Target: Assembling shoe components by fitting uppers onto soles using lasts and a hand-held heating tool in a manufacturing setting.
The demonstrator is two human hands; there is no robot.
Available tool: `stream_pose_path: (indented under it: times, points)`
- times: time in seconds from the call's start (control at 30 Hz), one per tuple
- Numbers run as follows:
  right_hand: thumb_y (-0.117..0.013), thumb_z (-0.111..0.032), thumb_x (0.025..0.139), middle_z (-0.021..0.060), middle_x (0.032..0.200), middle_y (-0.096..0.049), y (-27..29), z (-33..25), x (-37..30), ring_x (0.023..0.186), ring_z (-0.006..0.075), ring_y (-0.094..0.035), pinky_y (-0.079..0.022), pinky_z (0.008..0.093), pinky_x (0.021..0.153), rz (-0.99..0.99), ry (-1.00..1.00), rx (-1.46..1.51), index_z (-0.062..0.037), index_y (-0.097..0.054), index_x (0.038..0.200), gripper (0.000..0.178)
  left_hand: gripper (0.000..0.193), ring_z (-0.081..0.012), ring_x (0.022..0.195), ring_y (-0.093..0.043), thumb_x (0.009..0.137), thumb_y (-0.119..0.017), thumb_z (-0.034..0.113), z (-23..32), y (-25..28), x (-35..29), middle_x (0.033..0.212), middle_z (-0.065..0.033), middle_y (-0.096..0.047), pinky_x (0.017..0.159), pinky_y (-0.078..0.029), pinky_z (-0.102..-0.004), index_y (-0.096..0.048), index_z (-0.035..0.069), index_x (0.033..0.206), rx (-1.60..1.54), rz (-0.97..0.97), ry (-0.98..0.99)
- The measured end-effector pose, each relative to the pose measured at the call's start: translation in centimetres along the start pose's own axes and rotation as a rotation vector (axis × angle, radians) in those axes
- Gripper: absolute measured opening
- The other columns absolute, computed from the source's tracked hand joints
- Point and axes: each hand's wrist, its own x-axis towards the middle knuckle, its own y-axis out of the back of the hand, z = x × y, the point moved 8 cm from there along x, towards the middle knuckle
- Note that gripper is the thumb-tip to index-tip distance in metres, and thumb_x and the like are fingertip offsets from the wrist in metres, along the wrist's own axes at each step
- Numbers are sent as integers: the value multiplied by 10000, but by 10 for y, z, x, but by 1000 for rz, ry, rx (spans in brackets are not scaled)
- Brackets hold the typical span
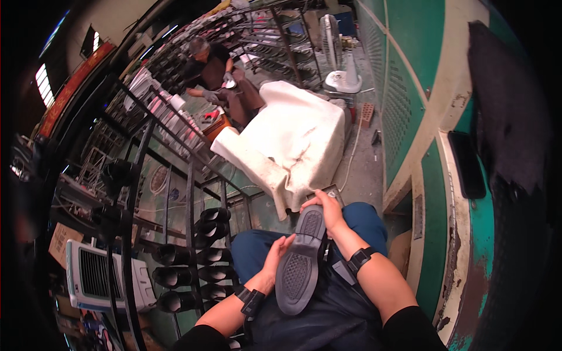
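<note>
A black shoe [298, 266] rests sole up over my lap, its heel pointing away from me and its patterned tread facing the camera. My right hand [329, 212] wraps round the heel end from the right side. Against the left edge of the shoe, near the front of the heel, lies my left hand [276, 254], its fingers along the side. The upper of the shoe is mostly hidden beneath the sole. Both of my wrists wear dark bands.
A metal rack [190, 216] with several black shoes [175, 278] stands at my left, near a white air cooler [111, 275]. Ahead is a cloth-draped block [287, 134]; beyond it a person [216, 76] works in gloves. A phone [466, 164] lies on the green machine [430, 234] at right.
</note>
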Motion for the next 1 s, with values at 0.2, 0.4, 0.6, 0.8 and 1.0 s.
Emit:
stream_pose_path:
  times: [0.2,0.4,0.6,0.8,1.0]
  points:
    - [-416,-513,984,173,765,-695,10,49,2,631,240,-658,-544,340,653,148,-297,52,55,-679,823,646,432,-244,1121,-646,1005,-556,189,-12,-21,-50,1297,-147,-603,997,-534,-383,-474,35,1400,96,-51,-348]
    - [-445,-477,982,183,823,-695,-21,26,-7,709,229,-666,-549,332,692,136,-169,-1,39,-640,897,558,464,-256,1224,-584,1017,-496,68,-33,-15,-64,1390,-139,-538,1045,-484,-329,-395,35,1470,393,-232,-313]
    - [-402,-497,1004,168,917,-697,-71,2,-31,832,216,-666,-533,326,793,-97,-53,74,19,-647,960,573,506,-423,1321,-465,1055,-450,258,-52,-8,-73,1460,-200,-444,1066,-449,-497,-340,51,1503,92,-205,-126]
    - [-455,-360,1020,122,976,-703,12,9,-13,926,203,-649,-466,290,872,73,342,-723,58,-686,1019,478,844,-567,1313,-392,918,-314,738,-55,-26,-105,1471,-230,-421,1019,-395,-677,-300,165,1538,-440,-180,68]
    - [-606,-301,940,58,1105,-686,63,51,-14,1022,172,-625,-470,293,895,-42,-304,-303,-50,-667,1168,344,863,-446,1243,-528,834,-628,576,-51,-18,-105,1394,-263,-501,1032,-456,-535,-378,71,1487,-333,-120,56]
